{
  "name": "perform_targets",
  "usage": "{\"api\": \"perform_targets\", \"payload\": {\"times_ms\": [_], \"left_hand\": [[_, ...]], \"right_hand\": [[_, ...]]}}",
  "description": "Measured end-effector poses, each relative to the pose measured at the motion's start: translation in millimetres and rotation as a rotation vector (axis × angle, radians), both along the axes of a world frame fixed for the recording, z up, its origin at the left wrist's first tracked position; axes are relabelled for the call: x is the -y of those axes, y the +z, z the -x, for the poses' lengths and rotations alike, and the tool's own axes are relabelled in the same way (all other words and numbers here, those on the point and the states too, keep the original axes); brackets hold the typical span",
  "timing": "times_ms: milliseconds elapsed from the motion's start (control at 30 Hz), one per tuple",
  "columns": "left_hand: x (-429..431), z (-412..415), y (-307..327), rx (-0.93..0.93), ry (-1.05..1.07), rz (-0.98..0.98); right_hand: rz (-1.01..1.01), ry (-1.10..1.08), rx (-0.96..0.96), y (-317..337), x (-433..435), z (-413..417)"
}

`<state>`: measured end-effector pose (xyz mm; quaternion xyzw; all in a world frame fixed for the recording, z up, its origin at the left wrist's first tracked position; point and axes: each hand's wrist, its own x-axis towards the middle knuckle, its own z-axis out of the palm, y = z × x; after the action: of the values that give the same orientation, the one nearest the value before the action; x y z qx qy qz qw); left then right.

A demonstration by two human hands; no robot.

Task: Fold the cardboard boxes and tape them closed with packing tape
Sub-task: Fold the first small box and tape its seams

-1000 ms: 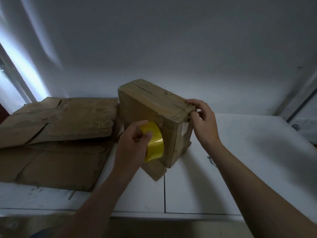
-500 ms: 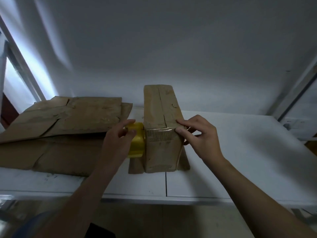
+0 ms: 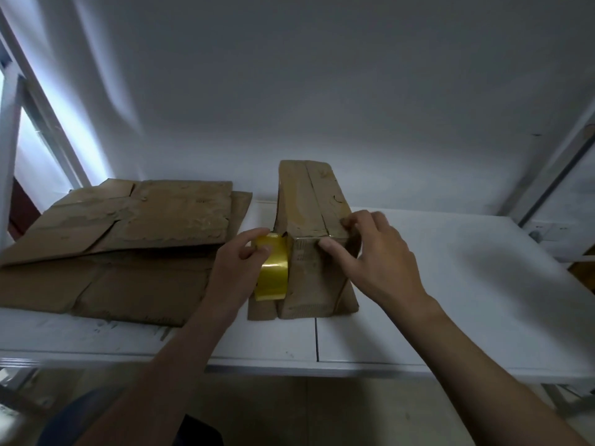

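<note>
Frame center: my left hand (image 3: pixel 235 272) grips the tape (image 3: pixel 272 275) against the box (image 3: pixel 309 217) on the table (image 3: pixel 450 300); my right hand (image 3: pixel 376 262) presses its top edge. Slack there could wrinkle the tape, I judge.

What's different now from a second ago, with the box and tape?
The box was swung round, so its narrow end now faces the person. The left hand carried the tape roll to the box's left side. The right hand shifted to press its near top edge. Unchanged: the grip on the roll, the flat cardboard.
</note>
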<state>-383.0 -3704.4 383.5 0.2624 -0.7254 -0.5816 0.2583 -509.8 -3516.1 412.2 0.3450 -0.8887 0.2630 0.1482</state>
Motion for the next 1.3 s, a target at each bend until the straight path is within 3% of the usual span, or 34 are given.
{"api": "perform_targets", "payload": {"times_ms": [200,400,467,567,633,733,867,933,1100,1300], "left_hand": [[-2.3,7.3,4.3,-0.007,-0.04,0.013],[-0.1,-6.0,11.1,-0.052,-0.005,-0.034],[-3.2,-14.3,14.2,-0.056,-0.02,-0.073],[-12.4,-29.5,13.5,-0.03,-0.103,-0.069],[-22.9,-38.1,14.3,-0.025,-0.186,-0.045],[-43.1,-46.6,15.7,-0.039,-0.279,-0.023],[-65.1,-51.3,15.3,-0.056,-0.353,0.012],[-74.0,-48.8,14.0,-0.043,-0.365,0.012],[-91.4,-36.7,11.1,0.014,-0.308,0.002],[-108.3,-22.7,13.7,0.122,-0.263,0.023]], "right_hand": [[-0.058,-0.094,-0.03,18.9,33.6,-5.8],[-0.144,-0.043,0.107,14.1,44.9,26.6],[-0.174,-0.036,0.058,16.0,46.9,28.0],[-0.01,0.149,-0.099,26.7,38.8,0.5],[-0.008,0.313,0.006,28.3,29.1,-19.0],[-0.05,0.408,0.339,19.6,13.0,-30.4],[0.27,0.446,0.585,15.2,-9.2,-33.4],[0.317,0.407,0.551,12.5,-16.8,-33.9],[0.168,0.336,0.163,-5.6,-30.1,-33.5],[0.108,0.257,0.099,-1.6,-47.1,-34.0]]}}
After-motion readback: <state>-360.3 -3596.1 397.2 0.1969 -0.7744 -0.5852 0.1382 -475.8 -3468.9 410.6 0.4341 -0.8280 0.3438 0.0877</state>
